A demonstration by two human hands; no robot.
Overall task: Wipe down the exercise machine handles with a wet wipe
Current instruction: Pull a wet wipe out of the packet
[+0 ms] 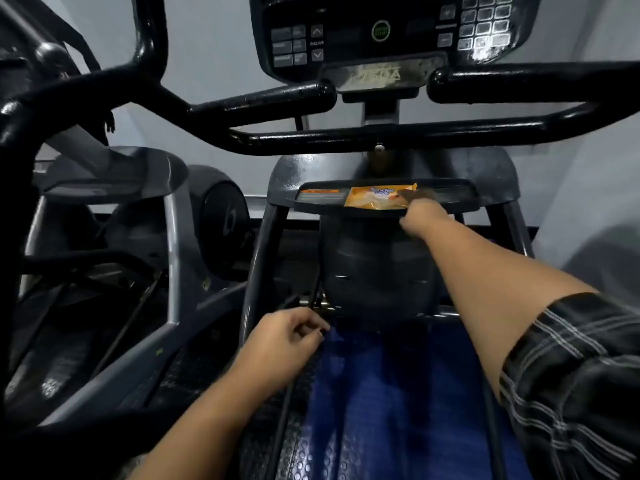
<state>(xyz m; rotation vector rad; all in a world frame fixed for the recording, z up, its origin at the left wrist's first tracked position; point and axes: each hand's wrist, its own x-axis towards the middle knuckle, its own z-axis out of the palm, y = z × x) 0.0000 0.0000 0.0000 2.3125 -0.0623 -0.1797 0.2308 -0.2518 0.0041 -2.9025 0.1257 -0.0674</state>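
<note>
An orange wet-wipe pack (375, 197) lies on the dark shelf (322, 197) of the exercise machine, below the console. My right hand (420, 216) reaches forward and its fingers are on the pack's right end; the fingertips are blurred. My left hand (285, 336) hangs low over the machine's base with fingers loosely curled, holding nothing. The black handlebars (263, 98) run across the top of the view, left and right of the console.
The console (377, 32) with buttons and keypad sits above the handlebars. A lower black crossbar (346, 136) spans under it. A second grey machine (114, 209) stands to the left. A blue panel (391, 393) lies below my arms.
</note>
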